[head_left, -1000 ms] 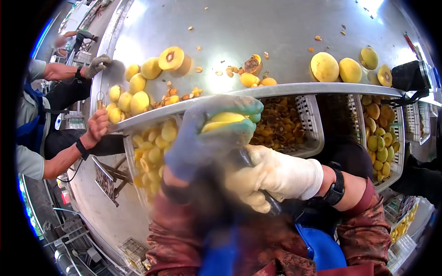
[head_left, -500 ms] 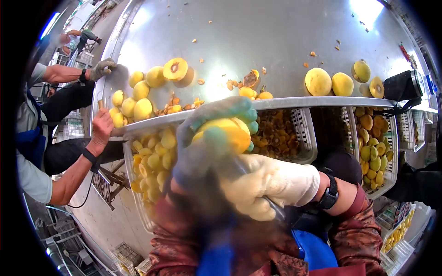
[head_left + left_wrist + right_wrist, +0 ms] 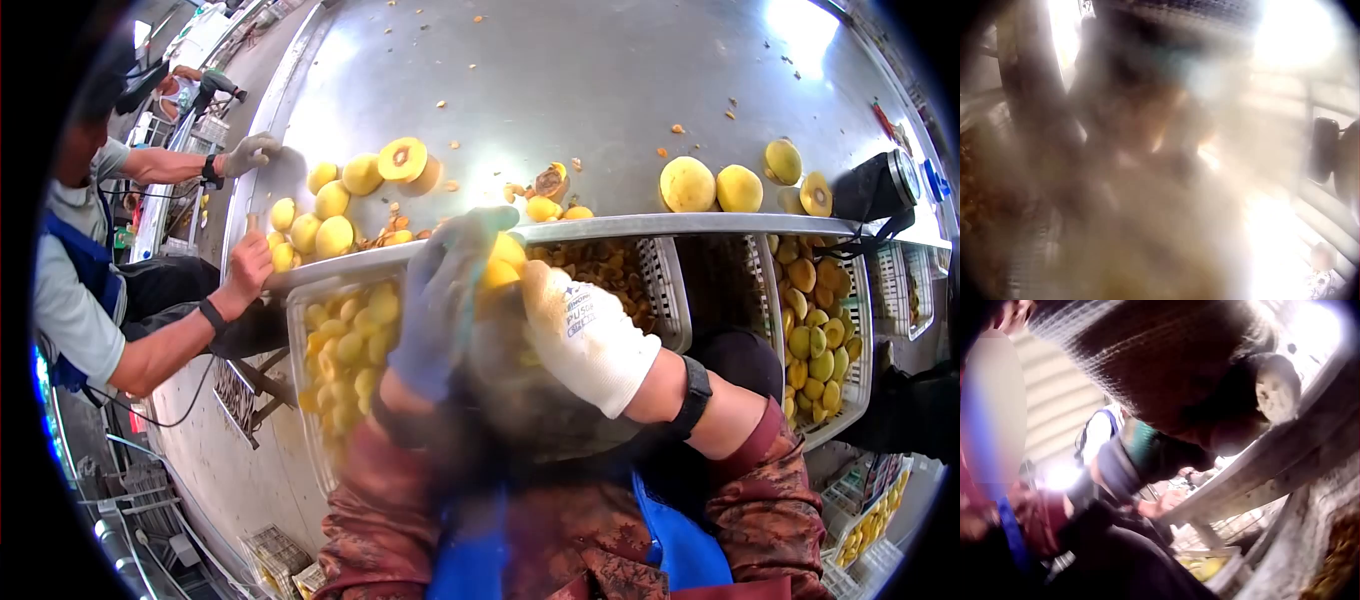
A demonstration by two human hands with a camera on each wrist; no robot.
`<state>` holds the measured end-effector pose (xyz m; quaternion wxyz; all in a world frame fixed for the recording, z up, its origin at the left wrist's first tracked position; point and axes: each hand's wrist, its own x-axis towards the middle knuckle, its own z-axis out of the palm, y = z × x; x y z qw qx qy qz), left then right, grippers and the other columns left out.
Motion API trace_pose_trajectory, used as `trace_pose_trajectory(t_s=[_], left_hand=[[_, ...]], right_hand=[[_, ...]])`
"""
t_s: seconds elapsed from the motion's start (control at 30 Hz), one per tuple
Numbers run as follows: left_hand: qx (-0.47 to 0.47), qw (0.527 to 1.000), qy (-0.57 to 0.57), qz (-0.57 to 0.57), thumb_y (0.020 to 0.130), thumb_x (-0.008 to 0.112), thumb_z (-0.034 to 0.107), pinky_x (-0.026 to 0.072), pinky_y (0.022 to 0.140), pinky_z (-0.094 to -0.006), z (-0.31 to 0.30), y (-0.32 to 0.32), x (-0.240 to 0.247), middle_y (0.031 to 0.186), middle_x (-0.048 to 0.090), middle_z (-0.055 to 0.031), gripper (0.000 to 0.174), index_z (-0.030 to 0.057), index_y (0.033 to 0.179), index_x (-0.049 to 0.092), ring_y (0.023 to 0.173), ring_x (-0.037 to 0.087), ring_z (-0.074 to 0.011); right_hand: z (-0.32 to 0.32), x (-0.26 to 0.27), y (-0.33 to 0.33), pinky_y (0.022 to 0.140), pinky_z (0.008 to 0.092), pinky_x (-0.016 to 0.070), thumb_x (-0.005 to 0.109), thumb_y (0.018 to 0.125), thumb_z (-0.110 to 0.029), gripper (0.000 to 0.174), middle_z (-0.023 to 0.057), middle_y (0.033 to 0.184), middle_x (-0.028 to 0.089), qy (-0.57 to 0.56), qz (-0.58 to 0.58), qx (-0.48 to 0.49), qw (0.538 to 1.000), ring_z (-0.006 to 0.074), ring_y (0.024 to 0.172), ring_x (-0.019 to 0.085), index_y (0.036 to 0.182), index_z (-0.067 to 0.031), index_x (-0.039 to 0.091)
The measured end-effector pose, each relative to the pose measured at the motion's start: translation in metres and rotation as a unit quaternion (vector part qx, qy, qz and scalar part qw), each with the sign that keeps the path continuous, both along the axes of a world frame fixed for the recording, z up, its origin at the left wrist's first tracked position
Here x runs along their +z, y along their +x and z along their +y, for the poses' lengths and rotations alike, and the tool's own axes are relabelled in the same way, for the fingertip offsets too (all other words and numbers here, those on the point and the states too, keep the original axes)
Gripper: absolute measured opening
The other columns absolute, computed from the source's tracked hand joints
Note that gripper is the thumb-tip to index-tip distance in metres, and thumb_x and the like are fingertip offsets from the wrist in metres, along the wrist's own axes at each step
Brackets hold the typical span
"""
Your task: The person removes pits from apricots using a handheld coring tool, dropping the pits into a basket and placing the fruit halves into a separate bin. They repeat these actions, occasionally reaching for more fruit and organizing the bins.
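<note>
A yellow peach (image 3: 503, 262) sits between both hands, just in front of the table edge. My left hand (image 3: 432, 315), in a blue-grey glove with green fingertips, grips it from the left. Against its right side is my right hand (image 3: 588, 338) in a white glove, back of the hand turned up and fingers mostly hidden. The dark-handled tool seen in that fist in the earlier frames is hidden now. Blur covers most of the left wrist view. In the right wrist view the white glove (image 3: 1166, 362) looms dark and close, with the left glove's green part (image 3: 1140, 440) behind it.
Peaches and cut halves (image 3: 403, 160) lie along the metal table (image 3: 560, 90), among scraps. Crates stand below its edge: peaches in the left crate (image 3: 303, 420) and right crate (image 3: 862, 385), brown scraps in the middle crate (image 3: 675, 300). A black container (image 3: 868, 195) and another person (image 3: 85, 290) flank the table.
The right hand has turned over and moved up to the peach, so its back now faces up and the dark handle is out of sight. The left hand's fingers have tilted more upright.
</note>
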<state>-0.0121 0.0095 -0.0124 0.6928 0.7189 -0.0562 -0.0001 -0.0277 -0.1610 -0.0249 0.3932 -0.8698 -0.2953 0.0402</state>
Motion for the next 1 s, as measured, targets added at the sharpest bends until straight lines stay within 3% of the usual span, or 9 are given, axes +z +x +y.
trace_pose_trajectory(t_s=[0.13,0.23,0.3,0.37,0.5,0.63,0.7,0.77,1.0], left_hand=[[-0.015,0.992,0.085,-0.091,0.091,0.052,0.006,0.0458,0.091,-0.0273,0.011,-0.011,0.014,0.109,0.063,-0.0091,0.026,-0.0038,0.113,0.060,0.101,0.058,-0.0160],[0.044,0.860,0.420,-0.285,0.078,0.059,-0.002,0.0512,0.081,-0.0255,0.074,-0.026,0.014,0.103,0.065,-0.0117,0.026,0.0063,0.100,0.069,0.090,0.064,-0.0226],[0.062,0.854,0.455,-0.245,0.081,0.060,0.000,0.0513,0.080,-0.0229,0.116,-0.062,0.038,0.105,0.065,-0.0098,0.024,0.0033,0.104,0.066,0.090,0.065,-0.0175],[0.162,0.979,0.118,0.030,0.084,0.063,0.004,0.0510,0.080,-0.0218,0.155,-0.107,0.039,0.106,0.065,-0.0073,0.025,0.0001,0.109,0.062,0.093,0.063,-0.0124],[0.316,0.905,0.244,0.148,0.086,0.069,0.021,0.0504,0.079,-0.0250,0.207,-0.215,0.004,0.101,0.066,-0.0093,0.035,-0.0026,0.111,0.060,0.093,0.063,-0.0138],[0.253,0.732,0.579,0.254,0.081,0.070,0.041,0.0458,0.088,-0.0442,0.199,-0.290,-0.074,0.115,0.058,-0.0253,0.062,-0.0008,0.123,0.053,0.105,0.055,-0.0393],[0.237,0.719,0.627,0.184,0.079,0.068,0.044,0.0418,0.096,-0.0464,0.185,-0.337,-0.146,0.127,0.047,-0.0309,0.072,0.0078,0.136,0.042,0.115,0.048,-0.0452],[0.205,0.781,0.479,0.344,0.077,0.072,0.041,0.0341,0.107,-0.0444,0.159,-0.350,-0.154,0.139,0.035,-0.0338,0.081,0.0172,0.144,0.035,0.129,0.038,-0.0463],[0.115,0.756,0.568,0.305,0.076,0.069,0.024,0.0452,0.086,-0.0475,0.161,-0.319,-0.155,0.114,0.053,-0.0251,0.057,0.0127,0.127,0.049,0.102,0.052,-0.0436]], right_hand=[[0.005,0.004,-0.001,0.055,0.0367,0.0503,0.048,0.088,-0.008,0.009,0.0105,0.077,0.059,-0.127,-0.155,-0.051,0.978,0.0258,0.064,0.061,0.096,-0.0085,0.053],[0.003,-0.013,0.004,0.054,0.0367,0.0505,0.050,0.085,-0.006,0.013,0.0091,0.077,0.059,-0.130,-0.204,-0.027,0.970,0.0259,0.063,0.062,0.096,-0.0109,0.053],[0.001,-0.025,0.005,0.057,0.0384,0.0512,0.050,0.085,-0.006,0.013,0.0100,0.078,0.059,-0.193,-0.209,0.009,0.958,0.0282,0.067,0.063,0.097,-0.0107,0.052],[-0.009,-0.037,0.005,0.062,0.0405,0.0521,0.054,0.084,-0.008,0.019,0.0130,0.085,0.062,-0.253,-0.170,0.049,0.951,0.0317,0.074,0.064,0.103,-0.0089,0.053],[-0.017,-0.045,0.000,0.071,0.0422,0.0519,0.065,0.081,-0.016,0.039,0.0169,0.099,0.063,-0.253,-0.162,0.037,0.953,0.0347,0.084,0.063,0.116,-0.0050,0.052],[-0.011,-0.063,-0.001,0.073,0.0424,0.0511,0.065,0.082,-0.016,0.042,0.0184,0.100,0.062,-0.232,-0.186,0.069,0.952,0.0353,0.086,0.063,0.119,-0.0022,0.051],[-0.005,-0.068,-0.003,0.074,0.0427,0.0509,0.065,0.082,-0.016,0.044,0.0190,0.101,0.062,-0.245,-0.168,0.075,0.952,0.0356,0.086,0.062,0.121,-0.0015,0.050],[-0.003,-0.071,-0.002,0.074,0.0431,0.0508,0.065,0.082,-0.016,0.046,0.0196,0.102,0.062,-0.281,-0.139,0.081,0.946,0.0359,0.085,0.062,0.122,-0.0011,0.049],[0.003,-0.076,-0.002,0.078,0.0428,0.0505,0.067,0.079,-0.009,0.047,0.0202,0.108,0.061,-0.226,-0.129,0.104,0.960,0.0374,0.090,0.061,0.121,-0.0014,0.049]])
